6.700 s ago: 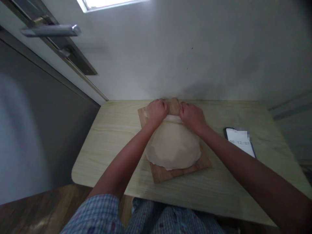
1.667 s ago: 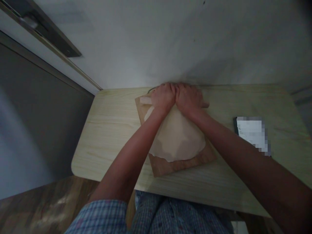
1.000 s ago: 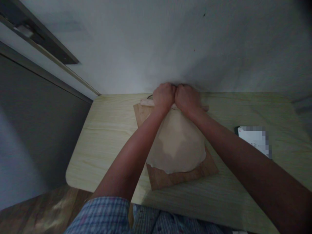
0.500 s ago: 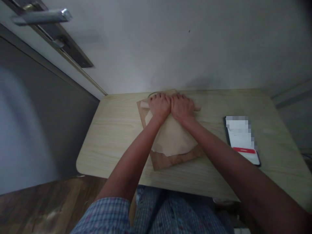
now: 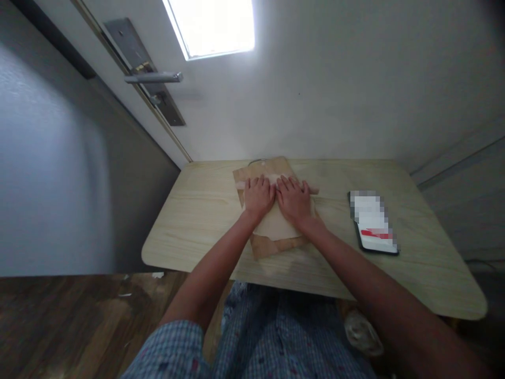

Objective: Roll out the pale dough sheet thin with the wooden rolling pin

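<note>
Possibly the thin dough sheet [image 5: 276, 225] on the wooden board [image 5: 263, 247] tears or sticks, if the left hand [image 5: 258, 197] and the right hand [image 5: 292, 202] press unevenly; their fingers lie extended across the rolling pin [image 5: 314, 190], not curled around it. The board sits askew on a pale wood-grain tabletop [image 5: 189, 210], a smartphone [image 5: 374, 243] to its right, before a whitish door [image 5: 315, 121] with metal handle [image 5: 158, 78].

Beyond the far edge of my pale wooden table [image 5: 189, 205], I face a whitish door [image 5: 335, 84] with a glaring window [image 5: 215, 26], brown floor [image 5: 98, 326] showing below the near left corner.
</note>
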Demonstrator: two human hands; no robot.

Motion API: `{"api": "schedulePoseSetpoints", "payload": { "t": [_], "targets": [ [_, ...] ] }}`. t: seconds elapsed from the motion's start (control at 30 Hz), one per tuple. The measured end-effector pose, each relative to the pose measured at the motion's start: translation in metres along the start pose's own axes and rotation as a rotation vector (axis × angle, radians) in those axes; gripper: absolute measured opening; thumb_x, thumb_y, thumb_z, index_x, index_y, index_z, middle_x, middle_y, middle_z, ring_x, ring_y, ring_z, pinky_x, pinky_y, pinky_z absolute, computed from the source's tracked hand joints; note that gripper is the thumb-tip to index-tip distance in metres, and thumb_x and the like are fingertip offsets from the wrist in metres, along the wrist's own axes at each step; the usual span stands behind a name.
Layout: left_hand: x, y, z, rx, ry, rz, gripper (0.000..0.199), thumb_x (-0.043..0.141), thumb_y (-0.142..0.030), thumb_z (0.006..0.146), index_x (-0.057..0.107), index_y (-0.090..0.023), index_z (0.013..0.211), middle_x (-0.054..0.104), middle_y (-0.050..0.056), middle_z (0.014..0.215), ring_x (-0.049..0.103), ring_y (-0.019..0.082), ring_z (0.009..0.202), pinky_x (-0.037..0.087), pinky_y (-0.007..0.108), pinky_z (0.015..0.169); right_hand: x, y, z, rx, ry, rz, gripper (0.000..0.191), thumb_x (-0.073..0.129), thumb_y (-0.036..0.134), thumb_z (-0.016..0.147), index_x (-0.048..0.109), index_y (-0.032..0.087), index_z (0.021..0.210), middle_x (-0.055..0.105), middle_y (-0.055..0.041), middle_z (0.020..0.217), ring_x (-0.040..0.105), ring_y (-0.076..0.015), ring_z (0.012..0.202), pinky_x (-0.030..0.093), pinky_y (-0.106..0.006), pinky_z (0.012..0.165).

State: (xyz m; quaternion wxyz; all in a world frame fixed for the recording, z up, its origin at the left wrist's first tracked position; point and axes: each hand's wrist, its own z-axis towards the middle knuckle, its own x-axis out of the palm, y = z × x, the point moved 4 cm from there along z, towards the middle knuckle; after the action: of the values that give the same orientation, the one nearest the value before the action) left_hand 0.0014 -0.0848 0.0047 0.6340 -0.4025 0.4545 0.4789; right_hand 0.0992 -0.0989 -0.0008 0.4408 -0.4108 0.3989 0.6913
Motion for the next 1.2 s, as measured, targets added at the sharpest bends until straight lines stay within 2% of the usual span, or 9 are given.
{"api": "schedulePoseSetpoints", "payload": {
  "t": [0.17, 0.33, 0.43, 0.57, 0.7, 0.77, 0.87, 1.07, 1.2],
  "targets": [
    [-0.011, 0.005, -0.025, 0.128, 0.03, 0.032, 0.032, 0.029, -0.031, 0.088, 0.048, -0.016, 0.108, 0.056, 0.009, 0.105, 0.047, 0.022, 0.101, 0.029, 0.037, 0.092, -0.007, -0.004, -0.012, -0.186, 0.055, -0.035, 0.036, 0.031, 0.019, 0.086, 0.048, 0.015, 0.118, 0.054, -0.0102, 0.118, 0.045, -0.0222, 0.107, 0.027, -0.038, 0.092],
    [-0.017, 0.014, -0.042, 0.198, 0.076, 0.101, 0.026, 0.033, -0.022, 0.087, 0.046, -0.017, 0.108, 0.056, 0.007, 0.097, 0.049, 0.021, 0.092, 0.035, 0.032, 0.083, -0.013, -0.009, -0.002, -0.33, 0.129, -0.083, 0.028, 0.041, 0.016, 0.082, 0.055, 0.014, 0.106, 0.059, -0.0101, 0.104, 0.049, -0.0224, 0.096, 0.035, -0.033, 0.08],
    [-0.023, 0.022, -0.049, 0.217, 0.083, 0.101, 0.022, 0.034, -0.018, 0.085, 0.049, -0.017, 0.101, 0.056, 0.006, 0.093, 0.05, 0.02, 0.088, 0.037, 0.031, 0.079, -0.018, 0.0, 0.005, -0.374, 0.152, -0.135, 0.023, 0.041, 0.014, 0.082, 0.057, 0.015, 0.098, 0.06, -0.0091, 0.097, 0.051, -0.0225, 0.091, 0.036, -0.032, 0.075],
    [-0.031, 0.038, -0.055, 0.154, 0.096, 0.075, 0.015, 0.042, -0.021, 0.081, 0.052, -0.016, 0.09, 0.056, 0.007, 0.09, 0.051, 0.02, 0.083, 0.039, 0.031, 0.074, -0.017, 0.021, 0.011, -0.44, 0.172, -0.118, 0.021, 0.042, 0.015, 0.081, 0.058, 0.017, 0.095, 0.061, -0.0088, 0.095, 0.053, -0.0219, 0.09, 0.037, -0.033, 0.075],
    [-0.033, 0.053, -0.056, 0.028, 0.081, -0.057, 0.018, 0.042, -0.031, 0.081, 0.051, -0.015, 0.084, 0.055, 0.008, 0.087, 0.052, 0.019, 0.083, 0.041, 0.029, 0.072, -0.005, 0.035, 0.016, -0.512, 0.266, 0.088, 0.026, 0.044, 0.02, 0.08, 0.057, 0.016, 0.102, 0.06, -0.0089, 0.103, 0.053, -0.0198, 0.094, 0.04, -0.031, 0.077],
    [-0.03, 0.055, -0.053, -0.056, 0.056, -0.131, 0.021, 0.034, -0.028, 0.085, 0.051, -0.015, 0.083, 0.056, 0.008, 0.086, 0.052, 0.017, 0.083, 0.041, 0.028, 0.073, 0.001, 0.036, 0.02, -0.499, 0.274, 0.229, 0.034, 0.043, 0.027, 0.081, 0.053, 0.016, 0.111, 0.057, -0.0089, 0.112, 0.051, -0.0189, 0.102, 0.039, -0.031, 0.082],
    [-0.023, 0.053, -0.047, -0.187, 0.03, -0.154, 0.025, 0.027, -0.026, 0.088, 0.049, -0.015, 0.088, 0.057, 0.008, 0.089, 0.053, 0.017, 0.083, 0.041, 0.028, 0.072, 0.008, 0.03, 0.029, -0.342, 0.218, 0.324, 0.042, 0.033, 0.031, 0.085, 0.045, 0.012, 0.121, 0.053, -0.0099, 0.119, 0.047, -0.0175, 0.108, 0.037, -0.031, 0.088],
    [-0.012, 0.049, -0.033, -0.297, -0.056, 0.0, 0.034, 0.026, -0.03, 0.087, 0.041, -0.012, 0.112, 0.053, 0.012, 0.113, 0.044, 0.023, 0.11, 0.036, 0.034, 0.085, 0.019, 0.038, 0.037, -0.149, 0.13, 0.042, 0.044, 0.026, 0.03, 0.087, 0.045, 0.012, 0.122, 0.051, -0.0122, 0.121, 0.041, -0.0247, 0.115, 0.026, -0.042, 0.096],
    [-0.007, 0.052, -0.025, -0.307, -0.04, 0.02, 0.035, 0.025, -0.03, 0.087, 0.042, -0.013, 0.113, 0.052, 0.011, 0.117, 0.042, 0.022, 0.113, 0.035, 0.034, 0.088, 0.023, 0.044, 0.044, -0.118, 0.099, 0.017, 0.044, 0.026, 0.03, 0.086, 0.045, 0.013, 0.123, 0.049, -0.0125, 0.124, 0.039, -0.0254, 0.116, 0.023, -0.044, 0.096]
  ]
}}
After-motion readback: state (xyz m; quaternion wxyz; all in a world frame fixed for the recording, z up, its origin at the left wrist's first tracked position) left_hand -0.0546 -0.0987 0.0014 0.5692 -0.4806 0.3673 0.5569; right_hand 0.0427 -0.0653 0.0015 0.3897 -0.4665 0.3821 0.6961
